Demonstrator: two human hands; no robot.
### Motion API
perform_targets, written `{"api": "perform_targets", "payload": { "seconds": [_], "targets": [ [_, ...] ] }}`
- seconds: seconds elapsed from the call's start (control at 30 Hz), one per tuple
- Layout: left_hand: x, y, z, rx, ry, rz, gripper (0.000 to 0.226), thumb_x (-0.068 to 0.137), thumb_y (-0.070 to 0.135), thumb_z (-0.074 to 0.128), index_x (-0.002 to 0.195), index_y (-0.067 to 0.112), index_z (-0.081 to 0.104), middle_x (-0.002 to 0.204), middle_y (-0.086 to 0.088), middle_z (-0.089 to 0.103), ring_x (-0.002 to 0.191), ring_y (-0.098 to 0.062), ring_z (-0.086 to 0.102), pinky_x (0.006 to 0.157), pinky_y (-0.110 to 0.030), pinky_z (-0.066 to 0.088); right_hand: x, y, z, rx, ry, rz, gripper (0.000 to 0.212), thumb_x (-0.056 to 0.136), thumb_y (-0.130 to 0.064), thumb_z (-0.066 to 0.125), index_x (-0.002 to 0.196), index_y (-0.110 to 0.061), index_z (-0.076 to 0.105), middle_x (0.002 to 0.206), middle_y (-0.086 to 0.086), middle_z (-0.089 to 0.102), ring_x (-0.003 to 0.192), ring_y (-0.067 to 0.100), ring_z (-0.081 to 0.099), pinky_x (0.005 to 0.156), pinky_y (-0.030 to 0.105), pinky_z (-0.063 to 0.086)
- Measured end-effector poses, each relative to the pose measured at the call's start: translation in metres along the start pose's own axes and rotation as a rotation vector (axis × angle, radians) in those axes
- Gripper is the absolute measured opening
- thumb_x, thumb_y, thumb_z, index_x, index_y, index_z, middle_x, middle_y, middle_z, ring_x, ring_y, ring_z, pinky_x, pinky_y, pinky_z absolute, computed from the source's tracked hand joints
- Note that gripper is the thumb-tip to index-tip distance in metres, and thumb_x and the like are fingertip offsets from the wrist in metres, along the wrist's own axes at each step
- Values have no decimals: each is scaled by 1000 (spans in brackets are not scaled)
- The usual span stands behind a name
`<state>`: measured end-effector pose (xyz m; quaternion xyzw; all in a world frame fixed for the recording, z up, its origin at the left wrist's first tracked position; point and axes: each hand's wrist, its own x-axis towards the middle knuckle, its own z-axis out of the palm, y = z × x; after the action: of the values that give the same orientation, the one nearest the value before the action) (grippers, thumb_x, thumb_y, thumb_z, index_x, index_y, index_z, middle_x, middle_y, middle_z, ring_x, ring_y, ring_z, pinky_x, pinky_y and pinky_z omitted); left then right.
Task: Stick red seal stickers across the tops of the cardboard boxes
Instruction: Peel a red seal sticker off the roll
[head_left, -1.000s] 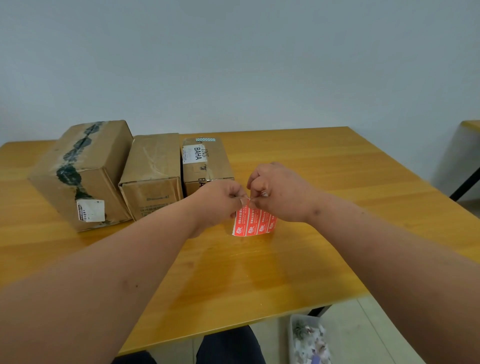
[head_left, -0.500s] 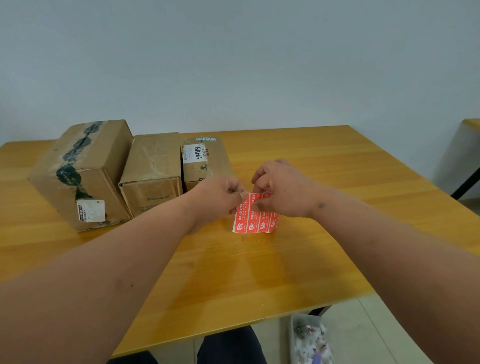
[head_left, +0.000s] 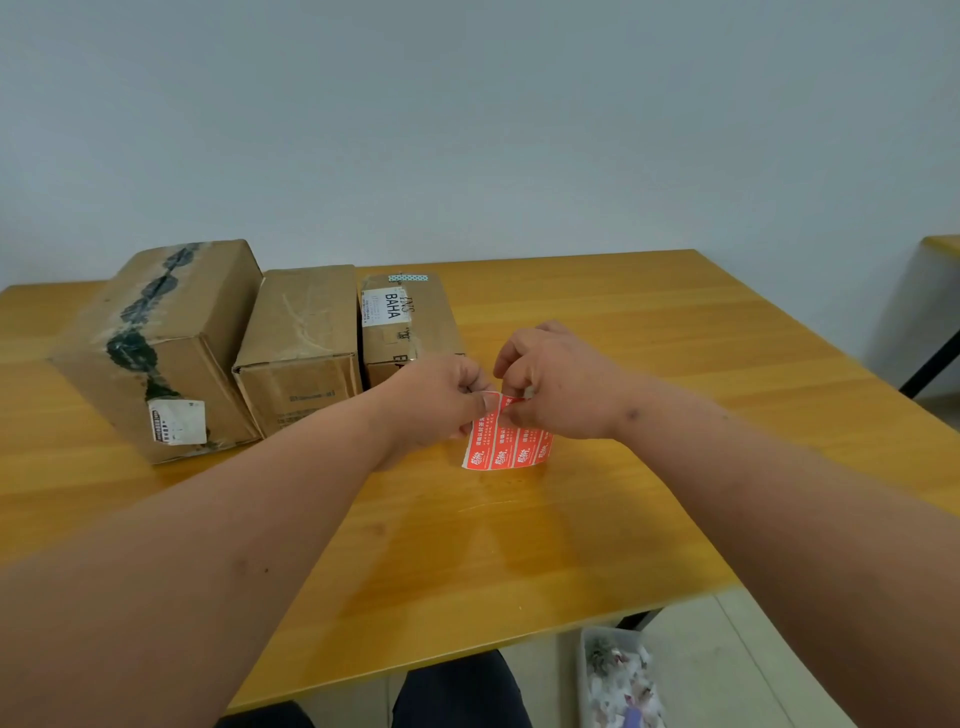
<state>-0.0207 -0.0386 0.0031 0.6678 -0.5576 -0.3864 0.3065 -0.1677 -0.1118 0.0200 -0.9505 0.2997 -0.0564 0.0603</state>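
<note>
Three cardboard boxes stand side by side at the back left of the wooden table (head_left: 623, 519): a large one with dark tape (head_left: 156, 343), a plain middle one (head_left: 301, 338), and a small one with a white BAHA label (head_left: 405, 322). In front of the small box, a sheet of red seal stickers (head_left: 506, 444) hangs just above the table. My left hand (head_left: 441, 400) pinches its top left corner. My right hand (head_left: 561, 379) pinches a sticker's upper edge, which curls up off the sheet. No red sticker shows on any box top.
A clear plastic bin (head_left: 618, 680) with paper scraps sits on the floor beside the table's near right corner. Another table's edge (head_left: 940, 244) shows at the far right. My dark trousers (head_left: 457, 696) are below the near edge.
The sheet first hung from both pinching hands. Now it sits slightly lower and more spread out, and my right fingers have lifted a sticker's top edge.
</note>
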Motion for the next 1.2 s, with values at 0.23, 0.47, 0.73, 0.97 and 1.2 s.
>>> {"api": "perform_targets", "payload": {
  "seconds": [0.23, 0.47, 0.73, 0.97, 1.2],
  "targets": [
    [2, -1, 1, -58, -12, -36, 14, 95, 19, 58, 84, 11, 60, 96, -14, 72, 96, -27, 68, 89, -40, 56, -4, 1, -1, 14, 21, -16, 17, 83, -31, 69, 89, -16, 74, 118, -6, 53, 118, 18, 36, 95, 26, 35],
    [-2, 5, -2, -75, 16, 12, 9, 92, 17, 62, 85, 13, 65, 87, -11, 72, 82, -19, 63, 85, -37, 54, -1, 2, -4, 0, -15, 61, 30, 78, -43, 72, 97, -20, 74, 119, -7, 55, 121, 19, 35, 99, 30, 35],
    [0, -3, -4, -93, -8, -21, 14, 89, 19, 67, 90, 5, 66, 79, -8, 71, 72, -13, 64, 76, -31, 55, -1, 3, -1, -15, -17, 20, 22, 82, -38, 69, 91, -18, 73, 120, -6, 53, 121, 20, 33, 99, 28, 34],
    [2, -4, 2, -138, -6, -64, 13, 94, 20, 60, 83, 13, 62, 93, -11, 73, 92, -23, 69, 87, -37, 55, -2, -1, 3, -43, 31, -31, 19, 84, -34, 68, 88, -17, 74, 117, -6, 54, 120, 23, 33, 95, 28, 36],
    [1, -7, -2, -178, 13, -87, 12, 94, 19, 59, 85, 12, 61, 91, -11, 74, 94, -26, 70, 91, -43, 55, -3, -2, 2, -7, 36, 8, 28, 80, -41, 70, 94, -18, 73, 116, -5, 54, 119, 17, 34, 98, 27, 34]
  ]
}}
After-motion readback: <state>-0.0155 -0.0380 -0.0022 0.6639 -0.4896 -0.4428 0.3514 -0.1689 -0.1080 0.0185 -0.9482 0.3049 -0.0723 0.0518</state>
